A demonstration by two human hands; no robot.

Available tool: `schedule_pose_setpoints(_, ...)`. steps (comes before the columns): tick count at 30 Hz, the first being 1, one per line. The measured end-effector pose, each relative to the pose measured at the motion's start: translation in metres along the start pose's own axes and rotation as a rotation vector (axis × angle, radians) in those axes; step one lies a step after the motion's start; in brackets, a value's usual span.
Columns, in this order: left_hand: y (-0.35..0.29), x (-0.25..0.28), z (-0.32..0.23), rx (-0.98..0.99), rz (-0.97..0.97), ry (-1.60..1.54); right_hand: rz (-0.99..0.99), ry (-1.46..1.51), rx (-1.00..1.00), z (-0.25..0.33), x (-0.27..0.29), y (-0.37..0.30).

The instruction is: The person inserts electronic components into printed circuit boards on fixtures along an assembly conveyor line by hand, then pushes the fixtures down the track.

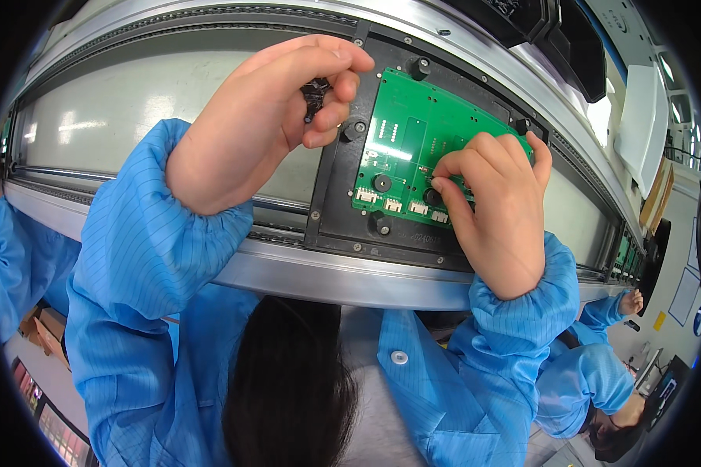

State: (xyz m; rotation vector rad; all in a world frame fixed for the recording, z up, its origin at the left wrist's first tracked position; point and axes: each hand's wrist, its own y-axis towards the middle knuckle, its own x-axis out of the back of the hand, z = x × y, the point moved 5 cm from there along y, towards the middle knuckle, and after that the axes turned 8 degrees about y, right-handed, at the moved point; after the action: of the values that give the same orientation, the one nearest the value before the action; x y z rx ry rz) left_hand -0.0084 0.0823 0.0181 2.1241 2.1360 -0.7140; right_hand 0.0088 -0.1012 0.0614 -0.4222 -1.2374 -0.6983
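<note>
A green circuit board [397,109] sits in a black carrier frame [339,187] on the rail line. Cupped in my left hand [269,109], left of the board, is a bunch of small black parts [315,97]; their kind is too small to make out. My right hand [498,194] is over the board's right half, thumb and index finger pinched close to its surface. Right by those fingertips is a round black component [432,197]; whether they hold anything is hidden. Another round black component [382,183] and several white connectors [366,194] stand along the board's near edge.
Black knobs [420,68] rise around the board. Metal rails [350,276] run along both sides of the carrier. Black bins [514,19] stand beyond the far rail. Co-workers in blue sleeves are at the far left [27,265] and right [588,381].
</note>
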Motion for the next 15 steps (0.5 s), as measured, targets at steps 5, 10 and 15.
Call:
schedule_pose_setpoints(5,-0.001,0.0,0.0,-0.01,0.0,0.004,-0.006,-0.021,-0.014,0.001,0.0,-0.001)
schedule_pose_setpoints(10,-0.003,-0.001,-0.001,-0.017,0.005,-0.004,0.002,-0.042,-0.052,0.004,0.0,0.0)
schedule_pose_setpoints(15,-0.012,-0.004,-0.014,-0.018,0.015,-0.08,0.009,-0.055,-0.076,0.006,-0.001,0.001)
